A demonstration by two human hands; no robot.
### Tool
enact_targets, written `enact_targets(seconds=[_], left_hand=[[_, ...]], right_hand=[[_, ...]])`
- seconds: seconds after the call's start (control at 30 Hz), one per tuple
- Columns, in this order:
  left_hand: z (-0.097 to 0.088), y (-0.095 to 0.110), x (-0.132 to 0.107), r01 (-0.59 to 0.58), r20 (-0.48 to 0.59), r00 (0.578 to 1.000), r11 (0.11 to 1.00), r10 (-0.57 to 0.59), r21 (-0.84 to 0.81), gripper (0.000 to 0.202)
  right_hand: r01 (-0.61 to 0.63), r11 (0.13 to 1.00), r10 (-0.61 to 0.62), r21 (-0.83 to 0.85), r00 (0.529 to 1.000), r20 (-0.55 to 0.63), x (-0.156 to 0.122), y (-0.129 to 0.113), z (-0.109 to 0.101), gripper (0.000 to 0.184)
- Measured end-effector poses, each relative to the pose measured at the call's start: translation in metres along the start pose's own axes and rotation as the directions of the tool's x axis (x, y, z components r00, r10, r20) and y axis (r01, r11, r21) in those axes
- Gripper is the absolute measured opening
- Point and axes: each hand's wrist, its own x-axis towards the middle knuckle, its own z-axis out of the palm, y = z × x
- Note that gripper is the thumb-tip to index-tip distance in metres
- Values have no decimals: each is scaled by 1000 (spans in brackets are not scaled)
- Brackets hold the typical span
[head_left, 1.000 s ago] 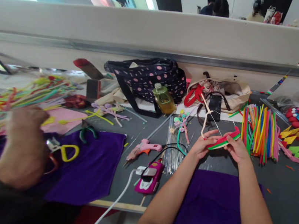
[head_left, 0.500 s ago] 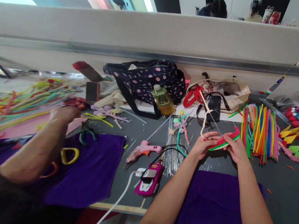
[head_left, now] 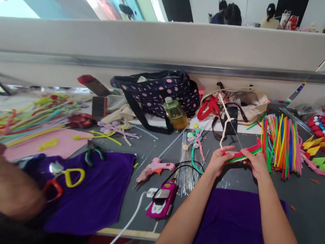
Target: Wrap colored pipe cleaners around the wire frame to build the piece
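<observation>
Held a curved pipe-cleaner band [head_left: 245, 152], fuzzy stripes of red, pink and green, above the matte grey counter [head_left: 314, 210], toward its far edge. Gripped one end in the closed fingers of the left hand [head_left: 218, 159] and the middle in the pinched fingers of the right hand [head_left: 254, 162]. Held upright in the left grip, too, a thin knotted cream stem [head_left: 225, 127]. Worked just beside a fanned bundle of bright chenille sticks [head_left: 281, 146] toward the right edge, with forearms over a soft purple cloth [head_left: 233, 218] at the near edge.

Beyond the left hand [head_left: 217, 161] we count two bags: one navy pink-dotted fabric bag [head_left: 157, 92], one beige canvas bag [head_left: 249, 100]. Left of it: one pink plastic glue gun [head_left: 154, 166].
</observation>
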Motion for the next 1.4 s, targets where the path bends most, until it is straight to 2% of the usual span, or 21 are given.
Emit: enact_targets(seconds=[0.1, 0.2, 0.27, 0.47, 0.6, 0.8, 0.9, 1.0, 1.17, 1.23, 1.3, 1.4], left_hand=[[3, -1, 0, -8, -33, 999, 1000, 9, 24, 54], [5, -1, 0, -16, -58, 998, 999, 18, 43, 54], [5, -1, 0, -29, -64, 997, 998, 32, 47, 54], [4, -2, 0, -64, -70, 995, 996, 69, 64, 55], [4, -3, 0, -84, -69, 994, 994, 89, 76, 55], [3, -1, 0, -50, -3, 999, 995, 50, 91, 59], [1, -1, -1, -28, 27, 999, 994, 25, 107, 59], [1, -2, -1, -35, 11, 999, 992, 34, 125, 58], [4, -6, 0, -47, 5, 999, 984, 47, 172, 54], [4, -7, 1, -57, -13, 998, 981, 60, 185, 52], [3, -6, 1, -63, -29, 997, 980, 70, 187, 51], [4, -3, 0, -57, -6, 998, 982, 59, 181, 58]], right_hand=[[88, 996, -90, -31, 995, -51, 0, 4, 3, 34], [199, 976, -209, -88, 970, -123, 0, 6, 7, 30], [222, 968, -238, -117, 962, -138, 1, 7, 7, 29], [84, 996, -84, -17, 996, -12, 4, 6, 1, 38], [143, 990, -140, 19, 986, -88, 4, 6, 1, 37], [69, 993, -56, 99, 990, -127, 4, 1, -2, 41], [135, 980, -105, 147, 975, -195, 6, -2, -7, 43], [189, 965, -145, 179, 962, -231, 8, -2, -12, 42], [230, 950, -156, 210, 936, -316, 11, 1, -12, 36], [221, 949, -144, 226, 939, -312, 11, 1, -12, 36], [188, 952, -123, 242, 958, -261, 12, 1, -12, 38], [159, 952, -108, 261, 974, -198, 12, 1, -15, 40]])
